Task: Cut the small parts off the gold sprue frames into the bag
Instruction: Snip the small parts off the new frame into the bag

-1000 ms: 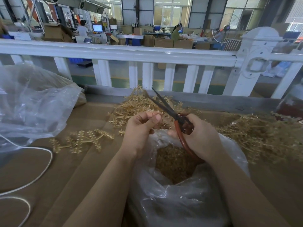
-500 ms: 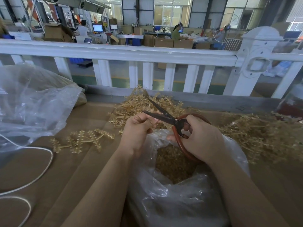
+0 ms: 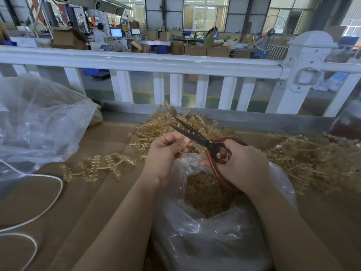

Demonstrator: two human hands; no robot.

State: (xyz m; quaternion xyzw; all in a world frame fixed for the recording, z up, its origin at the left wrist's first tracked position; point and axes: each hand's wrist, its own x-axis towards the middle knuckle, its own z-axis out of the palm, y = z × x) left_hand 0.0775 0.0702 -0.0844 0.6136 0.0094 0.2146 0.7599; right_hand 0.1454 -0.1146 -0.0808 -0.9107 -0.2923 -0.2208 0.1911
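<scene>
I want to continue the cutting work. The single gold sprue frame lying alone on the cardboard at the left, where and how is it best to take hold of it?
Judging by its pose, pinch the gold sprue frame at its bare central runner, coming from above. It lies flat on the cardboard, and the small parts branch off both sides, so the middle stem looks like the only part free to grip.

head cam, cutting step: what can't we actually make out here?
- What the left hand pinches: its own curled fingers hide it, head view.
- Scissors lower handle loop: partly behind the right hand.
- How full the bag is: crumpled plastic and the right forearm cover the parts inside.
- Pile on the right: cut off by the frame edge, frames blur together.
</scene>
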